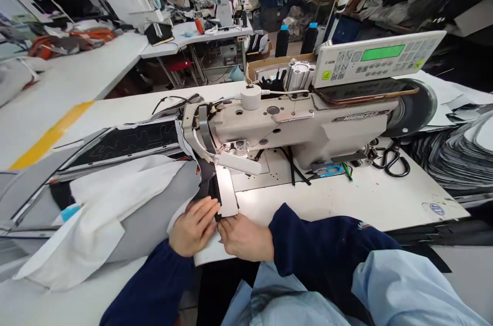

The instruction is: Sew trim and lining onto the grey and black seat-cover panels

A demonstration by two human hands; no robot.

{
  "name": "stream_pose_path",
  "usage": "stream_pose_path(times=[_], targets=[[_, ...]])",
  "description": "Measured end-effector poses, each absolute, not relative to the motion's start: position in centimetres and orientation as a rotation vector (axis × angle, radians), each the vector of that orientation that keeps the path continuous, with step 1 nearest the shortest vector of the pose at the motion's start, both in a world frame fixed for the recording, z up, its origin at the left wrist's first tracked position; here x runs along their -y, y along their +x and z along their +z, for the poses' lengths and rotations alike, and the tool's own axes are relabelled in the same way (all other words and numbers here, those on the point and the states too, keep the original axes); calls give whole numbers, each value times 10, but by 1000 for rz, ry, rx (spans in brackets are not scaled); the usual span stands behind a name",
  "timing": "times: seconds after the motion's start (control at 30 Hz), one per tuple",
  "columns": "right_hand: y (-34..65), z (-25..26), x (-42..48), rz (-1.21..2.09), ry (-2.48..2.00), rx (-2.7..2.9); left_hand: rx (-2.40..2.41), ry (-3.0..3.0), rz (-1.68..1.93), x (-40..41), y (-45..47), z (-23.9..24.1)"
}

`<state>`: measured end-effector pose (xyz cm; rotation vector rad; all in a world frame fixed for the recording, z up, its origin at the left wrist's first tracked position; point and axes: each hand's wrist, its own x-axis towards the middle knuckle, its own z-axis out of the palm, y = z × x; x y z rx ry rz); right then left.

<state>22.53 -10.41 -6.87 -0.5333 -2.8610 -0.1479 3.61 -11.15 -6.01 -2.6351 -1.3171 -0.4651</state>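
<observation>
A beige industrial sewing machine (308, 131) stands on the white table, its lit needle area at its left end. From there a black fabric strip (216, 192) runs towards me, with a white strip (228, 190) beside it. My left hand (194, 228) is closed over the near end of the black strip, its fingers pressed together on the edge. My right hand (246, 237) pinches the near end of the white strip; its fingertips are partly hidden. Grey and white material (154, 208) spreads left of my left hand, attached to a quilted black panel (131, 141) further back.
Black-handled scissors (395, 160), a blue thread snipper (329, 170) and a green pen (347, 172) lie under the machine's right side. A control panel (379, 59) rises above it. Stacked cut pieces (454, 146) stand at the right. A side table (65, 84) extends left.
</observation>
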Motion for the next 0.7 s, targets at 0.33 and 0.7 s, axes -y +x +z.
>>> stream_pose_path(times=[0.33, 0.7], targets=[[245, -81, 104, -89, -420, 2599, 1368, -2626, 10, 110, 68, -12], [251, -80, 93, 147, -524, 2647, 1516, -2814, 517, 91, 81, -17]])
